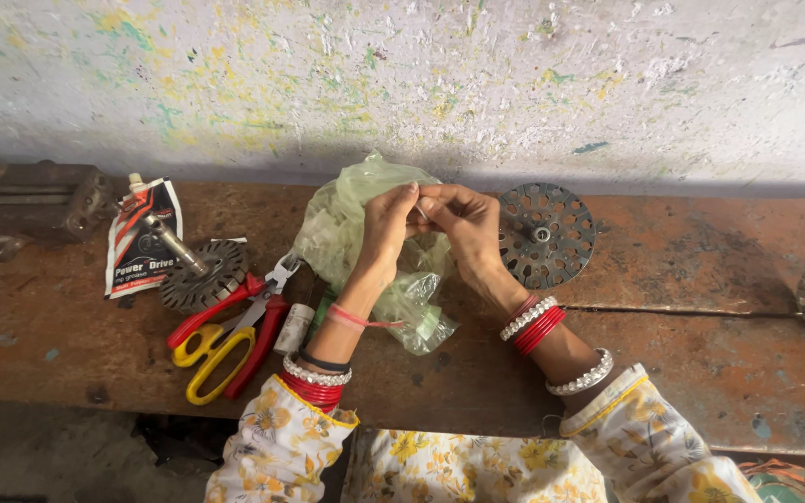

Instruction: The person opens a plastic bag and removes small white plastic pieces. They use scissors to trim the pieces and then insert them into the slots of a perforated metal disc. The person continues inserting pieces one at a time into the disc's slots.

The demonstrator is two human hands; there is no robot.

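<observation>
- Rust-brown tabletop (682,279) carries everything within reach below the wall.
- Green plastic bag (365,224) sits centred, under both hands.
- Left hand (386,224) and right hand (463,222) meet fingertip to fingertip, pinching something too small to identify above the bag.
- Perforated metal disc (546,235) lies just beside the right hand.
- Red pliers (235,312) and yellow-handled scissors (211,359) rest to the left.

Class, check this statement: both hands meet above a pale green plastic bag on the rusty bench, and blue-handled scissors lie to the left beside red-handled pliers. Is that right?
Not quite. The head view shows the scissors have yellow handles, not blue. The rest holds: the left hand and right hand meet above the pale green plastic bag on the rusty bench, with the red-handled pliers beside the scissors.
</observation>
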